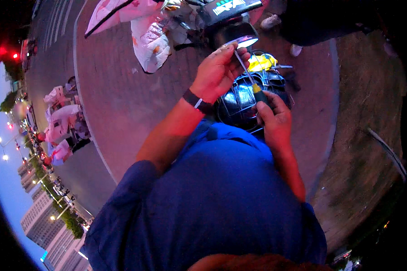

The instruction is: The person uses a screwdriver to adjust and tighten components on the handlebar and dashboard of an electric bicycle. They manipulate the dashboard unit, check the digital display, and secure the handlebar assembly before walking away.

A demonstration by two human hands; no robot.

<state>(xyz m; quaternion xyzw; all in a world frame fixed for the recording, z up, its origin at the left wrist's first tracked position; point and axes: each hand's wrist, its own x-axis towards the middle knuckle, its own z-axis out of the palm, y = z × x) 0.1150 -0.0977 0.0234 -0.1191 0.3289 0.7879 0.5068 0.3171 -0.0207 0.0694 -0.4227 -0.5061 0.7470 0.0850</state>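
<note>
I hold a screwdriver (259, 94) with a yellow and dark green handle and a long metal shaft, tilted upward. My right hand (275, 115) is closed round its handle. My left hand (219, 71) has thumb and fingers pinched at the far end of the shaft; any small part there is too small to make out. Just above is a black lamp housing (226, 34) with a lit white rim. Behind and below the screwdriver are a black wire rack with a glossy black bag (234, 100) and a yellow bundle (264, 62).
A white fabric cover (150, 44) hangs at the upper middle. A dark-clothed person (312, 22) stands at the upper right by white shoes. Parked scooters with pale covers (63, 117) line the left road edge. Brick paving (113, 104) borders a dirt strip (362, 117) on the right.
</note>
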